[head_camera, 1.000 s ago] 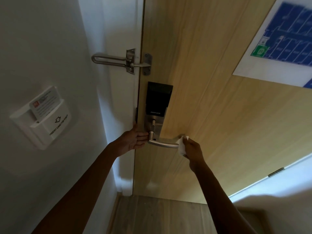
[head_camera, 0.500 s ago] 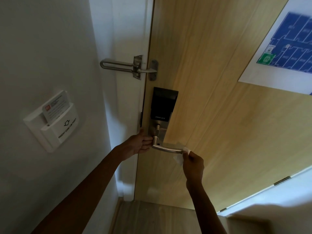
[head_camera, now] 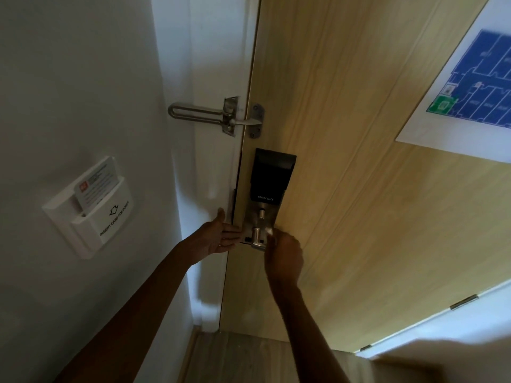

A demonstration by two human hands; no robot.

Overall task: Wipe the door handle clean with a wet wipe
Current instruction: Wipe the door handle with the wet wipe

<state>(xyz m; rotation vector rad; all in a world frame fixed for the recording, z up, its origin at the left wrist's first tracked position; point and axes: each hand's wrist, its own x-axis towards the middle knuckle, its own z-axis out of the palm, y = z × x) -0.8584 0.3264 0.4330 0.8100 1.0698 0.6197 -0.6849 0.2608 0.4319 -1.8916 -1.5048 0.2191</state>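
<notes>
I judge that the wiping step itself is in hand. The right hand (head_camera: 283, 257) is closed over the handle (head_camera: 258, 245) with the wipe (head_camera: 269, 231) inside its fingers, and only a small white corner of the wipe shows above the knuckles. The hand is a little blurred, so I cannot tell how much of the wipe is wrapped round the bar. The left hand (head_camera: 221, 237) grips nothing. Its fingers lie straight and flat against the edge of the door (head_camera: 345, 189), just beside the metal plate of the lock (head_camera: 272, 178), and it seems to steady the door. The handle sits low on that plate, under the black part of the lock and near the door's left edge. Only its round neck and the bend are visible, because the bar is hidden under the right hand. From the bend the bar seems to run to the right, away from the door's edge, so its long axis lies across the door, about level. The next move probably calls for sliding the wipe along this axis to the free end and also round the neck. The pressure should be light, so that the lever does not turn down.
</notes>
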